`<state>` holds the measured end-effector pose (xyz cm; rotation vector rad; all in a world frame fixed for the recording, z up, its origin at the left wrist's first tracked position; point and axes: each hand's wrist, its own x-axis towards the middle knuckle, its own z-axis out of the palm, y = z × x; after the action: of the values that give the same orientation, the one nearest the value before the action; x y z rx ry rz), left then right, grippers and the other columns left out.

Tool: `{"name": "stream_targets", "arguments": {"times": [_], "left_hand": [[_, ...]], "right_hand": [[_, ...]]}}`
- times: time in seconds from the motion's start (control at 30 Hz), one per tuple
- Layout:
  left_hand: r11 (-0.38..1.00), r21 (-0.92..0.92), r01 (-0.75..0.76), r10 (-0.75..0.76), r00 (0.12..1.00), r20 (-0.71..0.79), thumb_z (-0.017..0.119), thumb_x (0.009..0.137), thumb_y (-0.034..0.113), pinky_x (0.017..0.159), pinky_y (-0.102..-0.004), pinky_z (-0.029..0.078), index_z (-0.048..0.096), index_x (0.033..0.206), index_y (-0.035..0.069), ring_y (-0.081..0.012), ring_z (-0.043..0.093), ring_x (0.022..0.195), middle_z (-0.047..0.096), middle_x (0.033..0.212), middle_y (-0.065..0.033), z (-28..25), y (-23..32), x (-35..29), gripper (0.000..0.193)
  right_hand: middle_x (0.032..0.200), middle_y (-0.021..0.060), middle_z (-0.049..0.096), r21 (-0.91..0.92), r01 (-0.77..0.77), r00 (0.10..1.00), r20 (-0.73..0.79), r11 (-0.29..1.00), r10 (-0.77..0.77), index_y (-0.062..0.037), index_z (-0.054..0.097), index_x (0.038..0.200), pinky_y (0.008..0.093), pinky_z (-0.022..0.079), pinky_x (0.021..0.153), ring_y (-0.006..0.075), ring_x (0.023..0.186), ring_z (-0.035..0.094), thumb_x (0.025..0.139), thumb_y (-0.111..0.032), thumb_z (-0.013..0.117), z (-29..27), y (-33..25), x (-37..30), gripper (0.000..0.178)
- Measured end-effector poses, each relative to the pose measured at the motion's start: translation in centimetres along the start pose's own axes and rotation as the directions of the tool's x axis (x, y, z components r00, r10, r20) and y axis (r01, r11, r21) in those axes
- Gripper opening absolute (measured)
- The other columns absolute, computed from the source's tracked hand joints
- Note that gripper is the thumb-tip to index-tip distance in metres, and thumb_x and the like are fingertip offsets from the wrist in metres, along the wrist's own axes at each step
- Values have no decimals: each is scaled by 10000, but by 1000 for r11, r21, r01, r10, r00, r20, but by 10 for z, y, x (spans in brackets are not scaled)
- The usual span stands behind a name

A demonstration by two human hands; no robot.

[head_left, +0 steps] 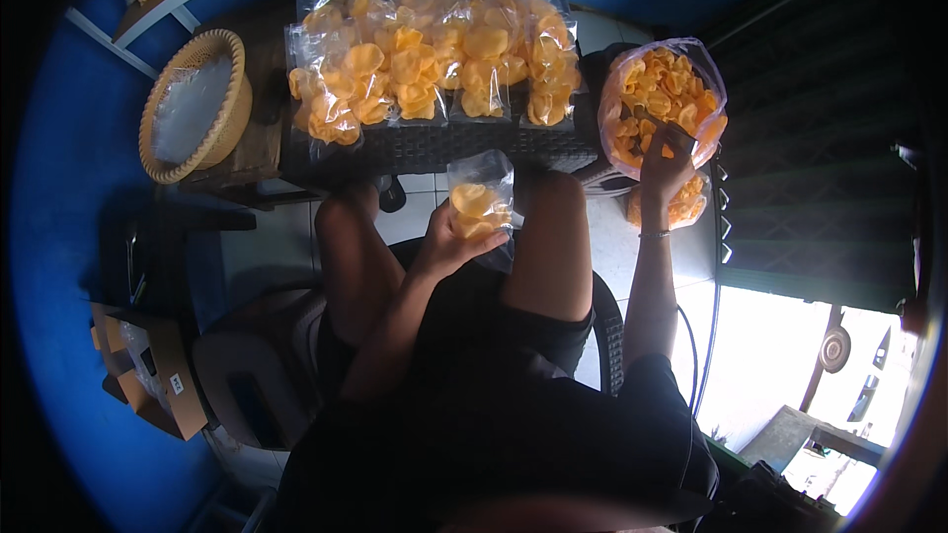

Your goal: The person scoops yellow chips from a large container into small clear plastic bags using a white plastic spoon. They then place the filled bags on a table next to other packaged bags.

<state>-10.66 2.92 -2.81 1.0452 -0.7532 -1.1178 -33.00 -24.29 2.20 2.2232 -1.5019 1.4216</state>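
Observation:
My left hand (456, 241) is closed around the lower part of a small clear plastic bag (482, 170). Inside that bag lie several round yellow-orange crackers (476, 201), and its top stands up above them. Over on the right, my right hand (668, 172) reaches into a large clear plastic bag (713, 89) full of loose orange crackers (664, 79). Its fingers curl about crackers there, with an orange piece showing between them. The fingertips are dark and partly hidden among the crackers.
Several filled cracker bags (415, 69) cover a dark woven table (395, 150) ahead. A wicker basket (244, 89) with clear plastic sheets or bags stands left. Another cracker bag (686, 205) sits below the large one. An open cardboard box (183, 395) lies lower left.

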Motion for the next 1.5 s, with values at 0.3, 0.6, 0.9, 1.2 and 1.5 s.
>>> {"name": "stream_targets", "arguments": {"times": [0.3,0.6,0.9,1.2,1.5], "left_hand": [[1000,16,4,-5,1000,29,834,763,22,903,-277,523,584,1206,16,-118,643,1006,662,1119,-42,-3,-3,1,509],[939,301,-166,170,985,13,820,782,75,871,-294,531,591,1219,11,-135,654,994,684,1083,-75,-20,23,16,497],[799,527,-288,359,933,-35,860,728,101,889,-320,535,613,1223,26,-179,670,1019,695,1098,-112,-44,27,37,558],[901,352,-255,280,960,-20,864,742,120,916,-319,513,561,1275,21,-150,629,1046,654,1161,-65,-70,28,69,620],[909,412,-63,154,969,-191,884,715,132,968,-341,488,541,1298,25,-186,616,1105,648,1185,-76,-85,49,95,684]], "right_hand": [[872,106,722,572,-287,948,53,768,315,69,635,1028,280,531,733,148,787,677,940,-116,675,-36,-26,16,209],[828,142,713,801,-466,884,413,375,217,53,628,998,278,522,692,153,721,674,965,-126,635,-73,-111,21,182],[856,84,700,721,-531,809,588,445,13,28,639,1007,256,515,688,133,740,665,928,-80,677,-60,-163,5,138],[825,130,719,707,-240,822,512,666,-247,39,692,944,297,527,720,171,790,691,848,-115,734,-25,-203,14,186],[874,85,662,699,-703,711,690,132,134,14,596,1056,256,500,609,154,733,671,958,-207,629,70,-203,6,244]]}}
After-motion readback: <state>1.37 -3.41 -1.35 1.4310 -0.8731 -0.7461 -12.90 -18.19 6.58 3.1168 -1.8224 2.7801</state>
